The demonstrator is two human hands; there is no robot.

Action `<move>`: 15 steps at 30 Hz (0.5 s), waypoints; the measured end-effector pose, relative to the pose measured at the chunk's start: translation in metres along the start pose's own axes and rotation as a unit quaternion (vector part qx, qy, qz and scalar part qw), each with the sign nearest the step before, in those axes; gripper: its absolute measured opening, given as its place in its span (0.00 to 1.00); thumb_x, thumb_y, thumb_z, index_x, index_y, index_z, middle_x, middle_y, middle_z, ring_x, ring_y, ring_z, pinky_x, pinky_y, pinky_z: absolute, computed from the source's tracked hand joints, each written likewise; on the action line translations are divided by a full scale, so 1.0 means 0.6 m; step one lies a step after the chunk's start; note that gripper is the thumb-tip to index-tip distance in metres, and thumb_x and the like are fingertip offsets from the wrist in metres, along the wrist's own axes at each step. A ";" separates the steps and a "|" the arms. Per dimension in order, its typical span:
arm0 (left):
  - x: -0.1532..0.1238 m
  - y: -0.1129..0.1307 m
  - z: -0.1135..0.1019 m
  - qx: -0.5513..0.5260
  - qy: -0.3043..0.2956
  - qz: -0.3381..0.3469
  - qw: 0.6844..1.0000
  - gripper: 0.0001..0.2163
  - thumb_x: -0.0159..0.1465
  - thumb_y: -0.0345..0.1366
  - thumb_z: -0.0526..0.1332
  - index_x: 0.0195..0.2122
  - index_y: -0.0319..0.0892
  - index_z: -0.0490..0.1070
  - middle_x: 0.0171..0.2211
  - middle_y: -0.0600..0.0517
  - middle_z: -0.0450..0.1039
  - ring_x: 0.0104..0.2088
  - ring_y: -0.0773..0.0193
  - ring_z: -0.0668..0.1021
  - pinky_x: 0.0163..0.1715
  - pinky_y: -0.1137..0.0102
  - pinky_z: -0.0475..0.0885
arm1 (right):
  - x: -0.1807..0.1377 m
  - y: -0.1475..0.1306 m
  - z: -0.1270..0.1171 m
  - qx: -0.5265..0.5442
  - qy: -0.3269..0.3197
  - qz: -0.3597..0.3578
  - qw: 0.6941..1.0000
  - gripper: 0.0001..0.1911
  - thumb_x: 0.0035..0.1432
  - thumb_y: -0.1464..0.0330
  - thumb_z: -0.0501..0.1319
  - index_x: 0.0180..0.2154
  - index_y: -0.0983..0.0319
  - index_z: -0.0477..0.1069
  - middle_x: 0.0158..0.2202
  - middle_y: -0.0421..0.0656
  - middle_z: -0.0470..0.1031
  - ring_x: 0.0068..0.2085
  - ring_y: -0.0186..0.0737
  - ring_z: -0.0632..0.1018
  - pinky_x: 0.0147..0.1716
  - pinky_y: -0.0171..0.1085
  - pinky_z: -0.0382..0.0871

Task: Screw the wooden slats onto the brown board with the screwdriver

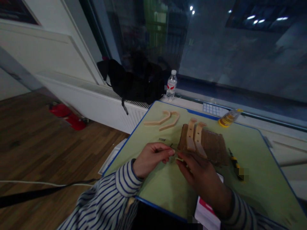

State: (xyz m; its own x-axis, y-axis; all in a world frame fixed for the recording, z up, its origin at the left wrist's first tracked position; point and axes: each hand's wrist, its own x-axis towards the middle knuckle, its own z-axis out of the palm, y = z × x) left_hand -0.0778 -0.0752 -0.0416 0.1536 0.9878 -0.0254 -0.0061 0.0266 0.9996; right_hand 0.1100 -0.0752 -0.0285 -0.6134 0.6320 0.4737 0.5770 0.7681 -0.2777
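Observation:
My left hand (153,158) is pinched shut on a small dark part I cannot make out, just left of the brown wooden panel (212,145). My right hand (200,175) lies beside it, fingers curled toward the same spot, holding a small pale piece near the panel's front corner. Two light wooden curved pieces (195,137) lie on top of the panel. Two more curved wooden pieces (163,120) lie farther back on the green mat (251,153). A tiny dark part (162,139) sits on the mat ahead of my left hand.
A yellow-handled tool (234,161) lies right of the panel. A glue bottle (229,117) lies on its side at the mat's back edge. A water bottle (171,85) and a black bag (134,81) stand on the windowsill. A booklet (208,204) lies under my right wrist.

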 end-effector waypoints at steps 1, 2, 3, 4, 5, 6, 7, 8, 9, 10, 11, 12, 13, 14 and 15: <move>0.000 0.002 0.005 0.005 -0.005 0.001 1.000 0.14 0.57 0.44 0.64 0.30 0.36 0.75 0.20 0.53 0.72 0.20 0.71 0.72 0.22 0.74 0.70 | -0.001 0.000 -0.004 0.008 0.007 0.002 1.000 0.09 0.62 0.70 0.53 0.44 0.62 0.67 0.38 0.45 0.78 0.36 0.37 0.78 0.38 0.38 0.73; 0.001 0.004 0.010 0.014 -0.012 0.001 1.000 0.14 0.58 0.45 0.63 0.30 0.36 0.75 0.20 0.53 0.72 0.21 0.71 0.72 0.22 0.74 0.70 | -0.002 -0.001 -0.008 0.016 0.015 0.003 1.000 0.09 0.62 0.70 0.53 0.44 0.61 0.68 0.38 0.45 0.78 0.36 0.37 0.78 0.38 0.37 0.73; 0.001 0.005 0.015 0.027 -0.018 0.003 0.999 0.14 0.59 0.45 0.62 0.31 0.36 0.75 0.21 0.52 0.73 0.21 0.70 0.72 0.23 0.74 0.70 | -0.004 -0.001 -0.014 0.023 0.023 0.003 0.999 0.09 0.62 0.71 0.53 0.44 0.61 0.68 0.38 0.44 0.78 0.36 0.36 0.78 0.38 0.36 0.73; 0.002 0.006 0.020 0.044 -0.017 0.009 0.999 0.15 0.60 0.45 0.61 0.32 0.36 0.75 0.22 0.52 0.74 0.22 0.70 0.73 0.24 0.73 0.71 | -0.007 0.000 -0.021 0.029 0.031 0.006 0.999 0.09 0.62 0.71 0.54 0.44 0.61 0.68 0.38 0.44 0.78 0.36 0.35 0.79 0.38 0.35 0.73; 0.003 0.006 0.024 0.065 -0.006 0.018 0.998 0.15 0.61 0.45 0.60 0.34 0.36 0.75 0.24 0.51 0.74 0.24 0.69 0.74 0.25 0.73 0.72 | -0.010 0.003 -0.028 0.032 0.044 0.008 0.998 0.09 0.61 0.72 0.54 0.44 0.61 0.67 0.37 0.44 0.78 0.36 0.34 0.79 0.37 0.33 0.73; 0.004 0.005 0.029 0.091 0.016 0.033 0.995 0.15 0.61 0.44 0.59 0.37 0.37 0.74 0.26 0.50 0.75 0.25 0.68 0.74 0.26 0.72 0.72 | -0.014 0.007 -0.037 0.028 0.055 0.013 0.998 0.09 0.61 0.72 0.55 0.44 0.61 0.67 0.37 0.43 0.78 0.35 0.34 0.79 0.36 0.33 0.73; 0.005 0.005 0.034 0.127 0.042 0.055 0.990 0.14 0.61 0.44 0.59 0.40 0.38 0.73 0.29 0.50 0.76 0.27 0.67 0.75 0.28 0.71 0.73 | -0.018 0.014 -0.045 0.018 0.067 0.022 0.997 0.10 0.60 0.72 0.55 0.44 0.62 0.67 0.35 0.43 0.78 0.34 0.34 0.78 0.35 0.32 0.73; 0.006 0.004 0.038 0.176 0.054 0.084 0.979 0.15 0.61 0.43 0.60 0.44 0.39 0.72 0.33 0.49 0.76 0.29 0.66 0.76 0.30 0.70 0.74 | -0.022 0.025 -0.054 0.003 0.081 0.038 0.996 0.09 0.60 0.72 0.55 0.43 0.61 0.67 0.32 0.41 0.77 0.31 0.33 0.78 0.32 0.32 0.73; 0.008 0.003 0.042 0.229 0.059 0.121 0.964 0.16 0.60 0.43 0.61 0.47 0.41 0.70 0.38 0.48 0.75 0.34 0.64 0.76 0.34 0.67 0.75 | -0.026 0.039 -0.063 -0.011 0.091 0.065 0.994 0.07 0.59 0.70 0.56 0.42 0.60 0.68 0.31 0.41 0.77 0.30 0.34 0.78 0.31 0.32 0.73; 0.009 0.002 0.047 0.281 0.057 0.156 0.945 0.18 0.59 0.43 0.62 0.50 0.43 0.68 0.43 0.47 0.73 0.39 0.61 0.76 0.39 0.64 0.75 | -0.029 0.057 -0.071 -0.020 0.096 0.102 0.990 0.08 0.59 0.68 0.57 0.41 0.60 0.68 0.31 0.41 0.77 0.30 0.35 0.78 0.29 0.32 0.72; 0.010 0.001 0.051 0.328 0.050 0.188 0.925 0.20 0.59 0.42 0.62 0.52 0.44 0.66 0.48 0.46 0.70 0.44 0.59 0.75 0.44 0.61 0.74 | -0.032 0.077 -0.078 -0.022 0.097 0.144 0.985 0.09 0.59 0.67 0.57 0.42 0.60 0.68 0.32 0.42 0.78 0.30 0.36 0.79 0.27 0.33 0.72; 0.011 0.000 0.055 0.364 0.045 0.211 0.906 0.22 0.59 0.42 0.63 0.53 0.45 0.64 0.52 0.45 0.67 0.48 0.57 0.73 0.48 0.58 0.72 | -0.035 0.101 -0.083 -0.017 0.086 0.174 0.981 0.11 0.59 0.65 0.56 0.43 0.60 0.68 0.33 0.43 0.78 0.30 0.38 0.79 0.26 0.33 0.72; 0.013 -0.002 0.060 0.391 0.042 0.224 0.892 0.23 0.59 0.41 0.63 0.54 0.46 0.63 0.54 0.45 0.64 0.51 0.56 0.71 0.51 0.57 0.70 | -0.037 0.125 -0.087 -0.010 0.069 0.201 0.977 0.12 0.60 0.65 0.55 0.44 0.61 0.68 0.34 0.44 0.78 0.31 0.38 0.79 0.25 0.33 0.72; 0.014 -0.005 0.064 0.409 0.040 0.228 0.882 0.23 0.59 0.41 0.62 0.55 0.46 0.62 0.56 0.45 0.63 0.52 0.55 0.71 0.52 0.56 0.69 | -0.039 0.150 -0.090 -0.013 0.049 0.219 0.974 0.12 0.60 0.65 0.53 0.45 0.60 0.68 0.36 0.44 0.78 0.32 0.39 0.80 0.27 0.34 0.72; 0.017 -0.007 0.068 0.421 0.039 0.229 0.877 0.23 0.60 0.40 0.62 0.56 0.47 0.61 0.57 0.45 0.61 0.53 0.55 0.70 0.52 0.56 0.69 | -0.040 0.175 -0.090 -0.022 0.048 0.228 0.972 0.12 0.60 0.65 0.53 0.44 0.61 0.68 0.36 0.45 0.78 0.34 0.40 0.80 0.30 0.36 0.73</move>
State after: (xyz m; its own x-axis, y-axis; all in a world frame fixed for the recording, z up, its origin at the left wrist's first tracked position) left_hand -0.0359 -0.0718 -0.0459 0.2579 0.8737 0.4124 0.6867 -0.4660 0.5579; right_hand 0.2144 -0.0156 -0.0238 -0.2372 0.8915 0.3859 0.8008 0.4043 -0.4418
